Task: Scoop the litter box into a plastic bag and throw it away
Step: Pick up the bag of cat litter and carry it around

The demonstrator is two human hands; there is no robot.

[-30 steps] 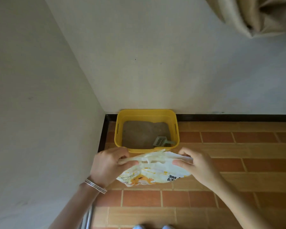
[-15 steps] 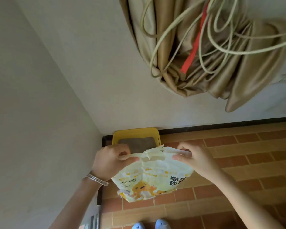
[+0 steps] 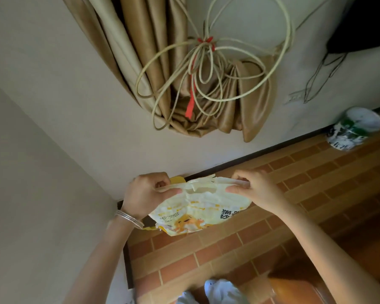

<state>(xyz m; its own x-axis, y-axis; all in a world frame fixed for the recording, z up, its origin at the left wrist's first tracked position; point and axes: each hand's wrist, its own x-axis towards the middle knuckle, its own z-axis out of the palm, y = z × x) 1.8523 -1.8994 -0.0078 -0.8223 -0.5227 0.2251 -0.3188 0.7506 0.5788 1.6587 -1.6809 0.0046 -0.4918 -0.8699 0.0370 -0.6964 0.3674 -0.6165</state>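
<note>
both hands (image 3: pixel 150 193) (image 3: pixel 253 189) pinching bag (image 3: pixel 198 212) top | litter box (image 3: pixel 177 179) floor corner, hidden | risk: mouth rips if I yank

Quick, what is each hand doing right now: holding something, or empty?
Left hand: closed, pinching the left top edge of the cat litter bag.
Right hand: closed, pinching the right top edge of the same bag.

Between left hand (image 3: pixel 145 194) and right hand (image 3: pixel 258 191), plastic bag (image 3: pixel 198 208); litter box (image 3: pixel 178 179) behind.
</note>
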